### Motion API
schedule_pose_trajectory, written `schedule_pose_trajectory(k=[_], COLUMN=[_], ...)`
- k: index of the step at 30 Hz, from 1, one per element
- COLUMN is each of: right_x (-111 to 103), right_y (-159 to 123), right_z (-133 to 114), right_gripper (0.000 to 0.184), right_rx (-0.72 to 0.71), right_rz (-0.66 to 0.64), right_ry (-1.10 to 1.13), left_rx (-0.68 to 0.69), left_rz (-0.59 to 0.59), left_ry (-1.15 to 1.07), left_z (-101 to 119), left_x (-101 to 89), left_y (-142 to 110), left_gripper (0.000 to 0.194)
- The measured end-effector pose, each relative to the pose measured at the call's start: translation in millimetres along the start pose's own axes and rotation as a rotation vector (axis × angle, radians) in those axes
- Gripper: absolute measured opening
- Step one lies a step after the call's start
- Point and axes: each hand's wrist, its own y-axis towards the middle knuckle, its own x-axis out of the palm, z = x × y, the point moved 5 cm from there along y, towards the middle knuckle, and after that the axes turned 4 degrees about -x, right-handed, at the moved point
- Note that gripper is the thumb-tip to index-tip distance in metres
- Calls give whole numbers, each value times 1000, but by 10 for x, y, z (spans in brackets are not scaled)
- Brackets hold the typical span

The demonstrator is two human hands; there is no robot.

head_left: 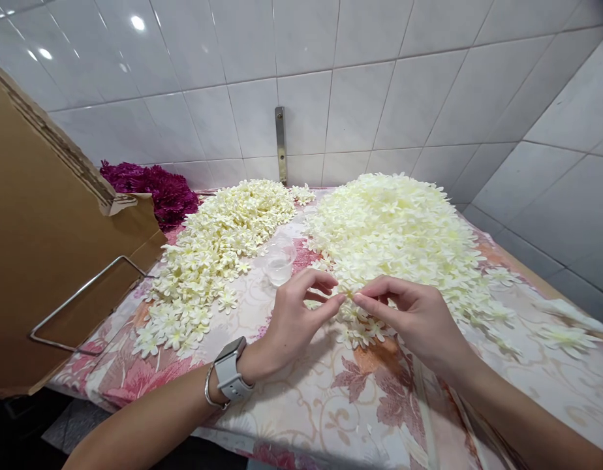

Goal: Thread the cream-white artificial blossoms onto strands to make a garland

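Right hand (421, 320): grip pinching small yellowish piece (349, 295), between front and back edges of counter (301, 398). Left hand (292, 320): grip alongside, cannot tell. Judged partway; left-edge heap (237, 219), right-edge heap (389, 228): which is finished, unclear.

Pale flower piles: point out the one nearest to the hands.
The right pile: the left hand and right hand are at its near edge; the left pile lies farther off.

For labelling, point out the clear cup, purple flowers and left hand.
Clear cup (278, 266), head view: side wall.
Purple flowers (167, 194), head view: heap's middle.
Left hand (292, 316), head view: back of hand.
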Motion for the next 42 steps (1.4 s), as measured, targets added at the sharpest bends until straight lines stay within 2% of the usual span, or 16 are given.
schedule_pose_trajectory(k=[4,6,9,12,15,18,22,26,30,32,35,39,42], right_x=[48,72,76,67,71,74,102,99,90,96,112,111,102], right_y=[-3,-11,-15,-7,4,5,-7,-7,4,6,5,-2,-1], right_z=[18,27,49,70,75,68,53,83,119,129,132,128,124], right_gripper=[32,34,33,30,27,24,20,20,21,22,23,24,23], right_rx=[67,96,120,137,156,173,168,186,204,214,220,218,201], right_rz=[-63,-86,-73,-59,-80,-97,-150,-141,-126,-128,-132,-123,-136], right_ry=[152,197,228,266,306,310,304,324,336,352,383,404,380], left_rx=[-120,-180,-190,-193,-254,-291,-301,-401,-481,-458,-330,-126,-71], left_rz=[-114,-103,-44,-130,-188,-173,-126,-68,-21,-34,-40,-97,-122], left_ry=[-145,-224,-243,-249,-323,-365,-360,-407,-447,-440,-397,-235,-132], left_z=[-67,-104,-103,-64,-62,-78,-97,-149,-190,-189,-159,-78,-37], left_x=[66,73,47,77,103,104,92,75,67,78,76,73,74], left_y=[21,25,26,23,25,33,46,69,80,77,66,42,35], left_gripper=[13,15,14,15,20,23,16,6,6,7,9,11,16])
